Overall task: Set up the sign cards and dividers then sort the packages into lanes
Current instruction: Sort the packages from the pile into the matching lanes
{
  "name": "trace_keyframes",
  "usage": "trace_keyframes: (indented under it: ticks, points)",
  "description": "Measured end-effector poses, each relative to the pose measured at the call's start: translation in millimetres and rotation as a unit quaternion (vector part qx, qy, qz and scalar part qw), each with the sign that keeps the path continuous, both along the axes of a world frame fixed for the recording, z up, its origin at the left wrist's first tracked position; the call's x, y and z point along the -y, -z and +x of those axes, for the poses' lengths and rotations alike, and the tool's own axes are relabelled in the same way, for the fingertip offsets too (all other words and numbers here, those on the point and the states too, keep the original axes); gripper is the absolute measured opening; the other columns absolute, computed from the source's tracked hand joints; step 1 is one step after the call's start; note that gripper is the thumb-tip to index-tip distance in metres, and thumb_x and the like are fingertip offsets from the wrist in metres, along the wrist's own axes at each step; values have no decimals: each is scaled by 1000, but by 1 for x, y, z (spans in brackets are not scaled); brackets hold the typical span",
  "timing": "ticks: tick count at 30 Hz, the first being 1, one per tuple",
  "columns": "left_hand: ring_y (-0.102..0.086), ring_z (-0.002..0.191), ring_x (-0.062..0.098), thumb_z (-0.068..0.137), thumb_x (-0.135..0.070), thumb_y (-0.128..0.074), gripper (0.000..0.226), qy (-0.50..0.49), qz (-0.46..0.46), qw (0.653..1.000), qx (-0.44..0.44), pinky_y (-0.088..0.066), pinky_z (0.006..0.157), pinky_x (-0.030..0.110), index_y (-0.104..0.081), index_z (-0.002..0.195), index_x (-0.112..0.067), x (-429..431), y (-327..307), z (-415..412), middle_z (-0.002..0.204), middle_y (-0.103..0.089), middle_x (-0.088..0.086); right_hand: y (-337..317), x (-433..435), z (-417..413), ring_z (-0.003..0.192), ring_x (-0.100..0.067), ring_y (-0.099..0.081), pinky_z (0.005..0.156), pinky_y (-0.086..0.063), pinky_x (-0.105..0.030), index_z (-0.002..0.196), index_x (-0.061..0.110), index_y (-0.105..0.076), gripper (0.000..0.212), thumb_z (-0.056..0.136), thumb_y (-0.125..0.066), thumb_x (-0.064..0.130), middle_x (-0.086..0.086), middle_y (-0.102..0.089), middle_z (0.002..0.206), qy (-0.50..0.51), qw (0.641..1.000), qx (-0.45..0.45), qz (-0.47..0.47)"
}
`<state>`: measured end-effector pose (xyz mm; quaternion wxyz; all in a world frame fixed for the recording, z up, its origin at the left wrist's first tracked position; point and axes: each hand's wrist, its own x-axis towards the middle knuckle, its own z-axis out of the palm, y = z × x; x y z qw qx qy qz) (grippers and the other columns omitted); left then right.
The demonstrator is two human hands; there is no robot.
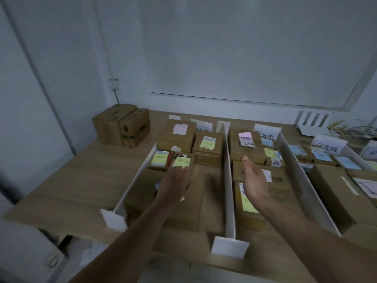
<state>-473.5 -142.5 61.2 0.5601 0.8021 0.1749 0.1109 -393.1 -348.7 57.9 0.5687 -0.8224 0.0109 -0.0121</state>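
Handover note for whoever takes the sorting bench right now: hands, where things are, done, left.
Left hand: open and empty, stretched over the first lane by a small box with a yellow note. Blur hides whether it touches the box.
Right hand: open and empty, above the second lane.
Done: dividers stand upright, sign cards stand at the far ends, and packages lie in the lanes.
Left: two cartons sit outside the lanes at the table's far left corner. They are possibly unsorted, so check them.
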Motion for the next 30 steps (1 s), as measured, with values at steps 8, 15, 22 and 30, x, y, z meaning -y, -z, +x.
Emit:
trace_keyframes:
  ticks: [8, 15, 22, 30]
  points:
    - [-58, 91, 11, 105, -31, -46, 27, -21, -11, 1000, 12, -49, 83, 25, -62, 116, -11, -81, -6, -42, 104, -61, -3, -10, -89, -44, 142, -21, -40, 108, -29, -32, 151, 28, -45, 53, 104, -40, 53, 3, -47, 152, -68, 996, 49, -15]
    - [-55, 119, 24, 102, -28, -53, 37, -70, -4, 998, 7, -42, 96, 32, -55, 134, -9, -141, -10, -68, 120, -58, -1, -11, -156, -54, 135, -22, -49, 108, -43, -37, 155, 34, -34, 72, 92, -69, 43, 11, -56, 137, -141, 986, 53, -75]
    - [-48, 131, 19, 95, -44, -60, 51, -94, 93, 991, -13, -39, 110, 42, -54, 140, -21, -204, -3, -70, 145, -52, 2, -13, -222, -39, 138, -19, -45, 103, -41, -33, 158, 31, -29, 77, 93, -68, 44, 3, -44, 156, -205, 971, 73, -100]
    - [-51, 129, 23, 96, -24, -65, 41, -143, 138, 980, -4, -37, 108, 30, -60, 133, -9, -265, -7, -43, 140, -57, 8, -21, -293, 3, 139, -28, -45, 110, -38, -36, 153, 16, -40, 68, 95, -66, 41, -7, -50, 151, -256, 957, 93, -99]
